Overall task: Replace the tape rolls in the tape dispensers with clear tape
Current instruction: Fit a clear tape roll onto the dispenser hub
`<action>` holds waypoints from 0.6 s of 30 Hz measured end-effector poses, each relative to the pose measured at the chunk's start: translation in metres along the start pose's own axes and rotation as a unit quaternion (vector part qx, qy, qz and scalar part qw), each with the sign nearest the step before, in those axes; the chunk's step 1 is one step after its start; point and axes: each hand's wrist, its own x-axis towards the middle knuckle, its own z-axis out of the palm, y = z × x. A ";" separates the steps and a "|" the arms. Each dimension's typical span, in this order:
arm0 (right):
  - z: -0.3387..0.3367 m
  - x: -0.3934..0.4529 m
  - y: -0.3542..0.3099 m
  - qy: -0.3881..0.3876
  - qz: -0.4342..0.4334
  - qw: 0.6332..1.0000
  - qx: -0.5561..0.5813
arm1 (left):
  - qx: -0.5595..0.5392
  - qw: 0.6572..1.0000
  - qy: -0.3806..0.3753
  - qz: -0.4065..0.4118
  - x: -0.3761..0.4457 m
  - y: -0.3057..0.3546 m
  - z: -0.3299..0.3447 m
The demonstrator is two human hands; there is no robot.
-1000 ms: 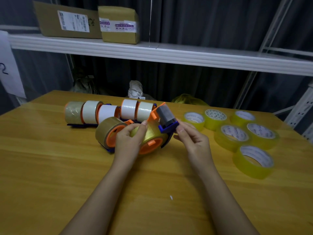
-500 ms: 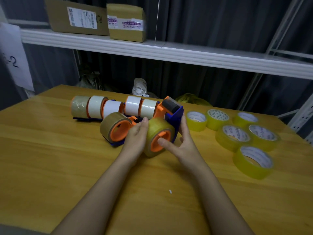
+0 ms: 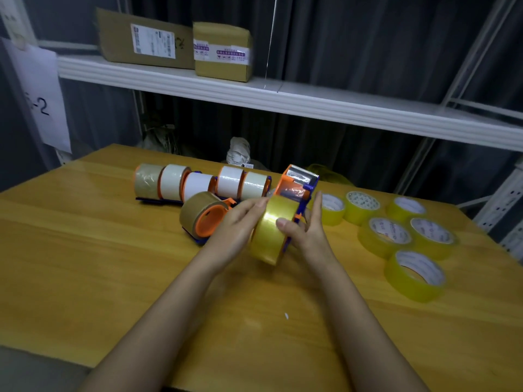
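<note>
An orange and blue tape dispenser (image 3: 297, 188) stands at the middle of the wooden table (image 3: 85, 264) with a yellowish clear tape roll (image 3: 270, 236) on it. My left hand (image 3: 237, 230) grips the roll's left side. My right hand (image 3: 307, 230) holds the dispenser from the right, thumb on the roll's face. A second dispenser with a brown tape roll (image 3: 202, 216) lies just left of my left hand. Several loose clear tape rolls (image 3: 390, 233) lie flat on the right.
A row of dispensers with white and brown rolls (image 3: 198, 183) lies behind my hands. A white shelf (image 3: 283, 100) above the table's back holds two cardboard boxes (image 3: 223, 50). A metal rack (image 3: 506, 210) stands at the far right.
The dispenser with its clear roll has turned, the roll's outer face now toward me and tilted. My right thumb moved from the orange hub onto the roll's face. The camera view shifted closer.
</note>
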 end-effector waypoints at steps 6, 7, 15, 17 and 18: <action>0.024 0.025 -0.033 -0.006 0.042 0.998 0.053 | 0.031 0.996 -0.080 -0.022 0.005 0.017 -0.024; 0.029 0.029 -0.037 -0.007 0.044 0.997 0.059 | 0.020 0.996 -0.088 -0.026 0.006 0.017 -0.027; 0.069 0.060 -0.068 -0.043 0.090 0.992 0.079 | -0.022 0.999 0.016 -0.041 0.022 0.036 -0.066; 0.084 0.066 -0.073 -0.048 0.085 0.988 0.115 | -0.041 0.997 0.052 -0.041 0.024 0.042 -0.077; 0.092 0.068 -0.075 -0.055 0.082 0.987 0.123 | -0.057 0.995 0.072 -0.046 0.024 0.047 -0.082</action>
